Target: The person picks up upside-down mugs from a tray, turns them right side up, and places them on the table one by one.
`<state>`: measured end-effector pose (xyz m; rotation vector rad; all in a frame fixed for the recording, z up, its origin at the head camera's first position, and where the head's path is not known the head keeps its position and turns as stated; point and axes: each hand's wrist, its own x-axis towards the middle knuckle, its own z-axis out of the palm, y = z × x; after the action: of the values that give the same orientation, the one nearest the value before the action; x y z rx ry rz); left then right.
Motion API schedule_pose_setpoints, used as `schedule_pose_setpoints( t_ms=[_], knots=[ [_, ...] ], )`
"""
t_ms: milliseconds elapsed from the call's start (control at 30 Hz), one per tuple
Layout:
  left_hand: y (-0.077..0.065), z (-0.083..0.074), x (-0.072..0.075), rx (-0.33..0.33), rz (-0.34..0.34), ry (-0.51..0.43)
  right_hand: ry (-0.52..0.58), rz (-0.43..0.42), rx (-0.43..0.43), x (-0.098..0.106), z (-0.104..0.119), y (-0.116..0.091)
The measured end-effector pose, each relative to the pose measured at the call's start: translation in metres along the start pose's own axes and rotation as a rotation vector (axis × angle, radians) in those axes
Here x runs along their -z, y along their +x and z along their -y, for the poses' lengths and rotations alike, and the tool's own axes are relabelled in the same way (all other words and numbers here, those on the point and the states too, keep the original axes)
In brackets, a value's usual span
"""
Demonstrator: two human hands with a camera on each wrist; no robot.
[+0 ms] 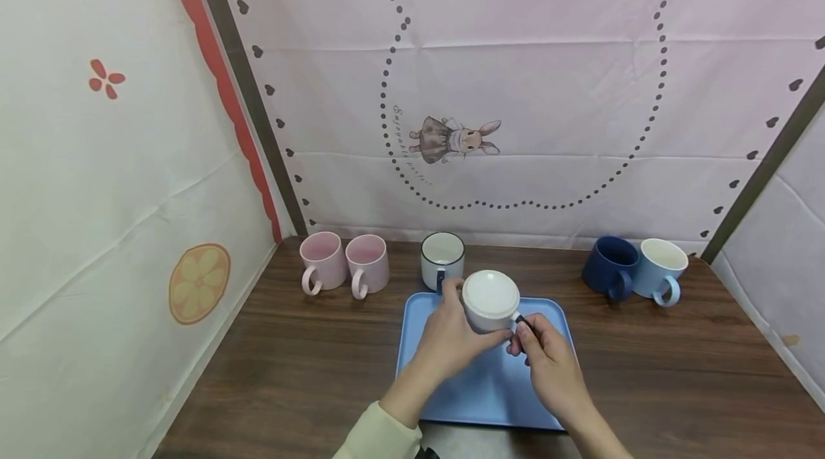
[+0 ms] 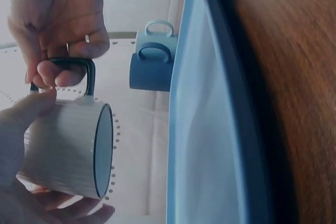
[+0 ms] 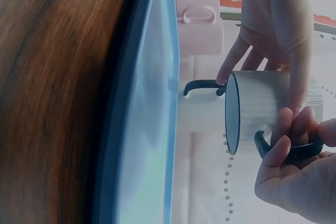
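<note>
Both hands hold a white ribbed mug (image 1: 491, 298) with a dark rim and dark handle, upside down over the blue tray (image 1: 490, 391). My left hand (image 1: 450, 336) grips the body, thumb on the near side and fingers around the far side. The handle (image 3: 300, 153) is pinched by the fingers and thumb of my right hand (image 1: 548, 362). In the left wrist view the mug's opening faces the tray, with a gap between them. Another white mug (image 1: 442, 258) with a dark rim and handle stands upright just behind the tray.
Two pink mugs (image 1: 323, 258) stand side by side at the back left of the brown wooden table (image 1: 290, 373). At the back right, a navy mug (image 1: 609, 262) and a light blue mug (image 1: 657, 266) stand together. A patterned cloth (image 1: 548, 101) hangs behind the table.
</note>
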<state>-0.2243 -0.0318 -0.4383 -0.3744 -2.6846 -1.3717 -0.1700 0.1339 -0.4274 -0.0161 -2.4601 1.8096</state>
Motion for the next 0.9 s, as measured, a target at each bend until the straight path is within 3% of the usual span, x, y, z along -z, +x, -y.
schedule_pose_setpoints(
  t_ms=[267, 433, 700, 900],
  knots=[
    [0.0015, 0.0036, 0.0051, -0.032, 0.001, -0.009, 0.007, -0.002, 0.024, -0.0024, 0.0016, -0.0035],
    [0.0026, 0.0042, 0.0076, -0.009, 0.026, -0.010, 0.018, -0.011, 0.017, -0.0016, 0.0017, -0.0047],
    [0.0038, 0.0055, 0.0109, -0.007, 0.049, 0.013, -0.091, -0.071, 0.060, 0.0000, -0.0014, -0.0045],
    [0.0034, 0.0047, 0.0097, -0.030, 0.063, 0.015, -0.135, -0.062, 0.105, -0.0005, -0.0046, -0.0037]
  ],
)
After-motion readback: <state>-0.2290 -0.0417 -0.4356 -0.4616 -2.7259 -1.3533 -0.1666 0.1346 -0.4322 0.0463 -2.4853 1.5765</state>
